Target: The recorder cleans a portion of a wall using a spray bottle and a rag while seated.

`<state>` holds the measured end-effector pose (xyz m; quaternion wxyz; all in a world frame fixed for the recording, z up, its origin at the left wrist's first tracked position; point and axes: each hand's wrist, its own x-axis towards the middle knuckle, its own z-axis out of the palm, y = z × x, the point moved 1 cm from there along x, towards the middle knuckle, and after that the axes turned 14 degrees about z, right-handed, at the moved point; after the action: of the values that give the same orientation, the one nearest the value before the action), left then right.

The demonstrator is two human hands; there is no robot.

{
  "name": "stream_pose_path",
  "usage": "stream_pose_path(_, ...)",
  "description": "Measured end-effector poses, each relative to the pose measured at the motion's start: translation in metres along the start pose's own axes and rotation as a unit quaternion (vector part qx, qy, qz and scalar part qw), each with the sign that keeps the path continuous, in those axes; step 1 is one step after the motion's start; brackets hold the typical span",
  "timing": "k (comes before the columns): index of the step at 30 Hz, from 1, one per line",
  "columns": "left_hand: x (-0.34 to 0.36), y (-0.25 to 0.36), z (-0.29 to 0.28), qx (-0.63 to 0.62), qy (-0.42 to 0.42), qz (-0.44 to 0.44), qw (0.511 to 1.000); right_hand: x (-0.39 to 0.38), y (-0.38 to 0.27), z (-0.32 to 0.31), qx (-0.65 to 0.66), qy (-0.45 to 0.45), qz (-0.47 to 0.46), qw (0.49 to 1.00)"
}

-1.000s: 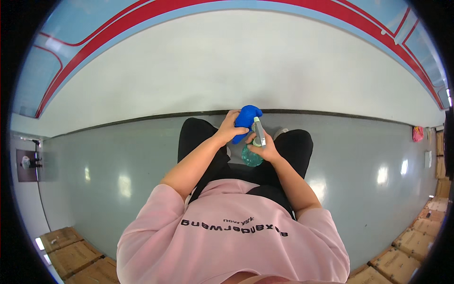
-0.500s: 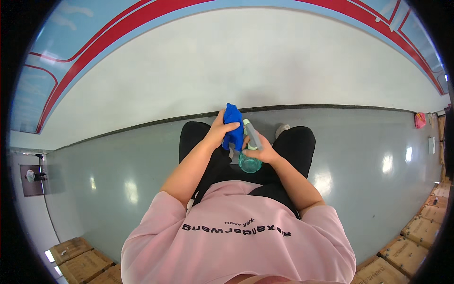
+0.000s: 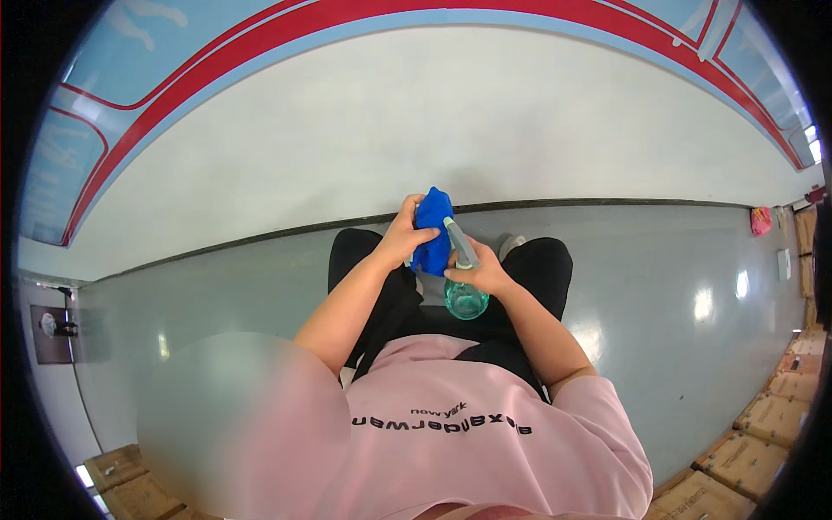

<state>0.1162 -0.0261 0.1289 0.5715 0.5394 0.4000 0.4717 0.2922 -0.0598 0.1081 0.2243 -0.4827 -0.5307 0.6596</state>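
Nozzle-to-cloth spacing has reduced since half a second ago: the pale nozzle tip (image 3: pixel 449 223) of the transparent green plastic spray bottle (image 3: pixel 467 303) now overlaps the right edge of the bunched bright-blue fabric cloth (image 3: pixel 433 238) in view, where a narrow gap showed. Both items are held above the glossy grey floor (image 3: pixel 667 277). Left hand (image 3: pixel 400 236): fingers curled around the cloth, thumb across its near face. Right hand (image 3: pixel 487 270): fingers wrapped around the bottle neck below the grey trigger head (image 3: pixel 464 249); trigger pressure cannot be determined. Possible faults: discharge may wet the left thumb if the nozzle is misaimed; the bottle may slip if the neck grip loosens or becomes wet; overspray could leave the floor slippery.
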Motion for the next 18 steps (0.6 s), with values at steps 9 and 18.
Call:
stream_pose_path(9,0.043,0.03,-0.004,0.391,0.096,0.223,0.888,0.019,0.024,-0.036,0.153,-0.01,-0.019,0.988)
stream_pose_path(18,0.15,0.146,-0.028,0.666,0.121,0.489,0.55,0.046,0.08,-0.064,0.352,-0.001,0.063,0.934)
